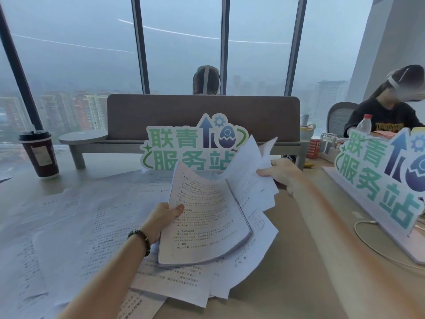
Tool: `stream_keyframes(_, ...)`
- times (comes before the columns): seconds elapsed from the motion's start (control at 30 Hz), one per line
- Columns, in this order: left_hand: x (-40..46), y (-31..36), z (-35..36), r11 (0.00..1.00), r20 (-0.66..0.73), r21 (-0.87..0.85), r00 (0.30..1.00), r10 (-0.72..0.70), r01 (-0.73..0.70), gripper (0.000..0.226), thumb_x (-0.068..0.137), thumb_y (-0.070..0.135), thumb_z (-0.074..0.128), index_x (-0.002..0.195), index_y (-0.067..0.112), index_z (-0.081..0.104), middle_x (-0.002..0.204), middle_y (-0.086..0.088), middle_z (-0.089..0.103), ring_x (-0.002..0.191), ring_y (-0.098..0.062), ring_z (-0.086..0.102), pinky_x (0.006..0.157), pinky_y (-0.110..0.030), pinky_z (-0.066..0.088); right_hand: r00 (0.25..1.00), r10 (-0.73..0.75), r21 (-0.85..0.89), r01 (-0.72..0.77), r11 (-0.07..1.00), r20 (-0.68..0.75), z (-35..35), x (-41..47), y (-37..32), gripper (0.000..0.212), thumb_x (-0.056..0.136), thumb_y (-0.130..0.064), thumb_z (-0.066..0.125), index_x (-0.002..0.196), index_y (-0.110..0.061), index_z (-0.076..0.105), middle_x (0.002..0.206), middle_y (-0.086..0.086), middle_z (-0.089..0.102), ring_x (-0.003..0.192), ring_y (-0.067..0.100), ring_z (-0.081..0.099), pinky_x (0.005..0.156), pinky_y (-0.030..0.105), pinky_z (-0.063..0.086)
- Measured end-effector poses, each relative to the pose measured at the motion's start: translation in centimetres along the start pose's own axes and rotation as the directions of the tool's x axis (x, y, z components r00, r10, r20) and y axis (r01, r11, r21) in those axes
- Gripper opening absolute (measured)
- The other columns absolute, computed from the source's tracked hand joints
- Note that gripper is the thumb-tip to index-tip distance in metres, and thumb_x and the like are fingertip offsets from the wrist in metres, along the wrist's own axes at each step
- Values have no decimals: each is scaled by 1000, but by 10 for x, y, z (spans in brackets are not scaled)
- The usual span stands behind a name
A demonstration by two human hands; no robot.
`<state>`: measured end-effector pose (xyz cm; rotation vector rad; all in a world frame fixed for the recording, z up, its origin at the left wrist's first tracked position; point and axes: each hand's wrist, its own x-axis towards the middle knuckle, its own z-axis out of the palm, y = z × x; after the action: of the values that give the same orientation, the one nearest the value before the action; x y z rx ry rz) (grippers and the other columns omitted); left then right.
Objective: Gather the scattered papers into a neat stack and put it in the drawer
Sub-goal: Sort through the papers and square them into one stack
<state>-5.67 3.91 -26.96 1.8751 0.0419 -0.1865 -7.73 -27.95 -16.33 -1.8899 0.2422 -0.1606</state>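
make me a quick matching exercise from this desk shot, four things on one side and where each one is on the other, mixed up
Things:
1. bundle of papers
2. loose sheets
3. coffee cup
4. water bottle

Places:
A. far left of the desk, standing upright
B. gripped at its left edge by the left hand
C. on the neighbouring desk at right, in front of a seated person
D. pinched and lifted by the right hand

Pairs: 1-B, 2-D, 3-A, 4-C
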Motion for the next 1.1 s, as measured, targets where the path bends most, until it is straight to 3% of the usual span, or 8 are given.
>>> stream_keyframes(0.1, -2, 1, 1, 999, -26, 29, 1000, 14, -13, 35, 99, 26, 60, 108, -7, 67, 95, -20, 74, 71, -27, 70, 61, -31, 58, 996, -76, -24, 77, 997, 36, 1, -9, -33, 20, 89, -9, 73, 106, 0, 69, 98, 11, 75, 82, 24, 73, 64, 31, 57)
stream_keyframes(0.27, -5, 4, 3, 998, -62, 62, 998, 31, -28, 36, 98, 29, 60, 107, -5, 66, 97, -20, 74, 82, -35, 71, 77, -47, 59, 974, -173, -22, 178, 984, 144, 3, -20, -74, 23, 87, -17, 76, 107, -4, 74, 99, 9, 77, 85, 26, 75, 77, 37, 61)
stream_keyframes(0.4, -7, 3, 1, 999, -35, -25, 999, 22, -23, 33, 99, 26, 60, 109, -4, 67, 99, -20, 75, 87, -38, 73, 82, -55, 59, 950, -228, 224, 180, 958, 214, -5, -31, -94, 34, 84, -22, 78, 115, -11, 74, 108, 10, 76, 94, 29, 73, 79, 41, 59)
stream_keyframes(0.5, -9, 2, -2, 981, -3, -192, 1000, 6, -7, 29, 99, 22, 60, 110, -4, 67, 86, -13, 77, 74, -29, 75, 63, -39, 62, 954, -225, 316, 155, 936, 199, -11, -30, -87, 37, 77, -19, 81, 113, -12, 75, 113, 13, 74, 101, 33, 71, 87, 50, 57)
stream_keyframes(0.63, -21, 15, -1, 940, -23, -339, 999, -44, 34, 24, 99, 29, 59, 95, 5, 63, 65, -3, 70, 48, -14, 67, 39, -20, 50, 991, -118, 259, 97, 961, 66, -4, -24, -49, 19, 87, -6, 73, 106, -5, 71, 101, 16, 76, 80, 26, 76, 64, 39, 61)
stream_keyframes(0.77, -36, 35, 2, 910, -21, -413, 999, 34, -39, 24, 101, 36, 48, 93, 16, 57, 73, 9, 56, 30, 9, 51, 30, -7, 36, 998, 55, 131, -59, 990, 33, 11, -11, 5, 23, 89, -8, 73, 110, -2, 68, 101, 17, 75, 88, 32, 73, 70, 46, 61)
stream_keyframes(0.93, -25, 20, 3, 894, 20, -447, 999, 44, -30, 20, 97, 32, 60, 99, 13, 67, 83, 1, 78, 62, -11, 73, 49, -20, 55, 992, 109, 24, -111, 994, 55, 31, -6, 50, 15, 93, -16, 70, 99, -2, 68, 99, 15, 74, 87, 29, 71, 82, 44, 59)
stream_keyframes(1.1, -24, 18, 2, 911, 28, -410, 998, 57, -41, 35, 96, 35, 62, 116, 8, 68, 104, -7, 77, 91, -23, 75, 72, -31, 61, 995, 67, -120, -58, 991, 69, 41, -6, 58, 26, 101, -29, 56, 83, -11, 60, 87, 9, 70, 74, 23, 65, 65, 31, 48)
